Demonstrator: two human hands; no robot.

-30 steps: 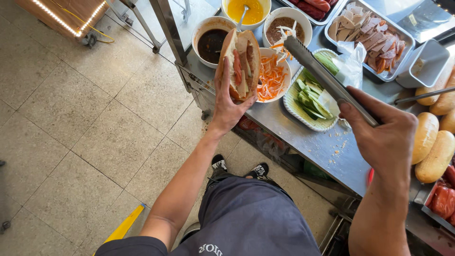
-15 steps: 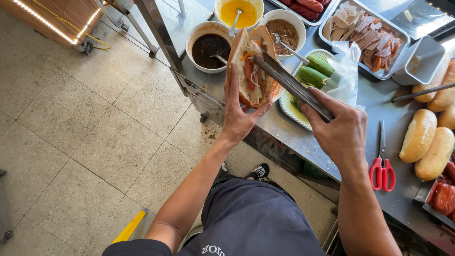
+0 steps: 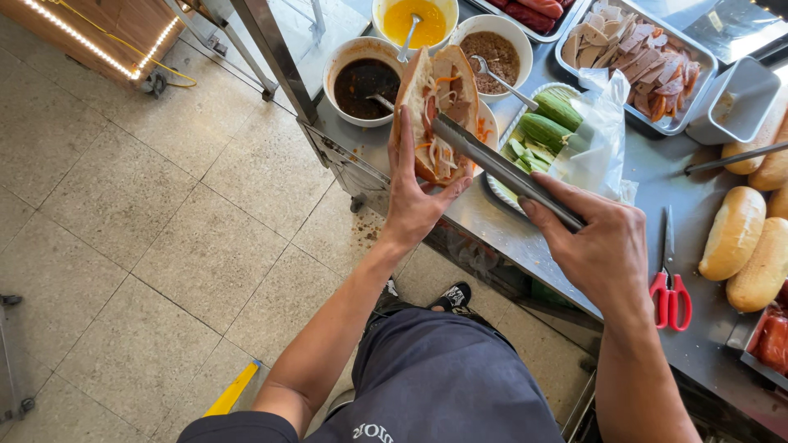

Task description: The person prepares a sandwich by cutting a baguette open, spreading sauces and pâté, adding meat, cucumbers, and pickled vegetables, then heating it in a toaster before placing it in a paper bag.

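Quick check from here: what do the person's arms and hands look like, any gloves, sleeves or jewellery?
Both hands are bare: the left hand and right hand wear no gloves, and no rings or watch are visible. Forearms are uncovered; a dark short sleeve shows at the left upper arm.

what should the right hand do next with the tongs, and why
Probably ease the tongs open and draw them back out of the split roll. Their tips sit inside the roll, pressed on the meat and shredded carrot filling, so the load looks delivered. The left hand cups the roll from below, over the counter edge, and the right hand grips the tong handles.
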